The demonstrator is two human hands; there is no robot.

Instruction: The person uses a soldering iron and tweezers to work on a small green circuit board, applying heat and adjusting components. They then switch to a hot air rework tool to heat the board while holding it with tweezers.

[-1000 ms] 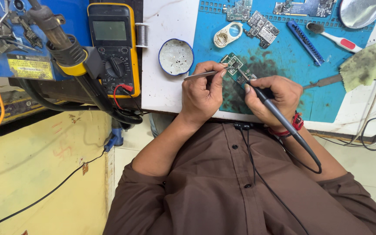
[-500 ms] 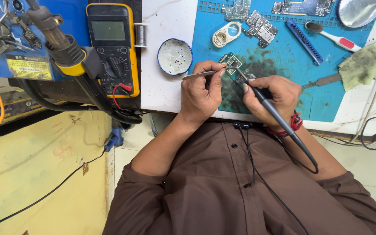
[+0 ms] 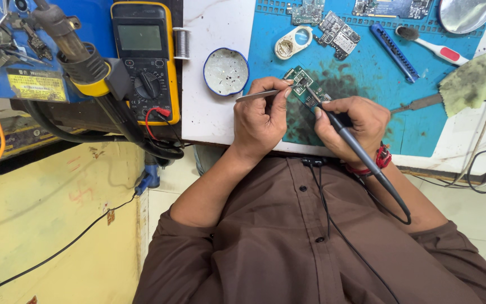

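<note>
- Left hand (image 3: pixel 262 115) pinching tweezers (image 3: pixel 257 95), tips touching board (image 3: pixel 305 87).
- Right hand (image 3: pixel 351 125) gripping iron (image 3: pixel 349 137), tip resting on board.
- Board lying on blue mat (image 3: pixel 367 73), on table (image 3: pixel 212 118).
- Round tin (image 3: pixel 225 71) sitting near left hand; meter (image 3: pixel 144 59) lying further left.

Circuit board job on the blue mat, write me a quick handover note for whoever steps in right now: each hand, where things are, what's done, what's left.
Left hand: fingers pinch metal tweezers, tips at the small green circuit board.
Right hand: grips a black soldering iron like a pen, tip on the same board; its cord trails down over the shirt.
Board lies on the blue mat, in a dark smudged patch near the front edge.
Nearby: round tin left of the mat, other boards and a brush at the back.
Done: cannot tell how far the joint has got.
Left: probably finishing that joint, then lifting both tools.
</note>
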